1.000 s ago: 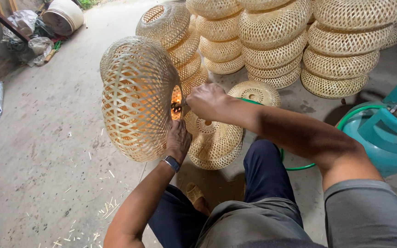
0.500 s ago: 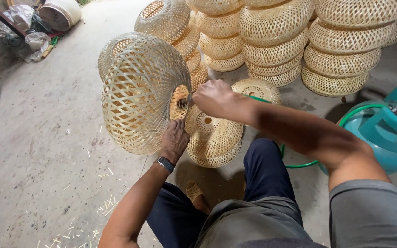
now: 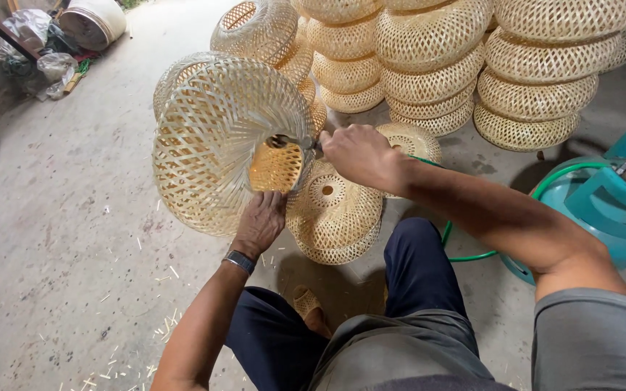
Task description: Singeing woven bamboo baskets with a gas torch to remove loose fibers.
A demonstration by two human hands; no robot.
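A person sits over a concrete floor point(image 3: 59, 275), holding a round woven bamboo basket point(image 3: 211, 145) up in the left half of the frame, tilted so its small round opening faces the camera. The left hand point(image 3: 261, 221) grips the basket's lower rim from beneath, fingers closed around the weave; a dark wristband point(image 3: 240, 261) sits on that wrist. The right hand point(image 3: 360, 153) comes in from the right at the centre of the frame, its fingers closed on a small tool point(image 3: 313, 145) whose tip meets the rim of the opening. What kind of tool it is cannot be told.

Just below and right of the held basket, a second woven basket point(image 3: 335, 213) rests on the floor by the person's knee, and a flat woven piece point(image 3: 414, 139) lies behind the right hand. Stacks of finished baskets point(image 3: 429, 65) fill the upper middle and upper right of the frame. At the right edge stands a blue-green gas cylinder point(image 3: 603, 210), with a green hose point(image 3: 465, 253) curving from it across the floor toward the person's dark trousers point(image 3: 414, 268). Thin bamboo splinters point(image 3: 146, 326) are scattered over the floor at the lower left. Crumpled plastic bags point(image 3: 30, 43) and a pale bucket point(image 3: 96, 20) lie at the upper left corner.
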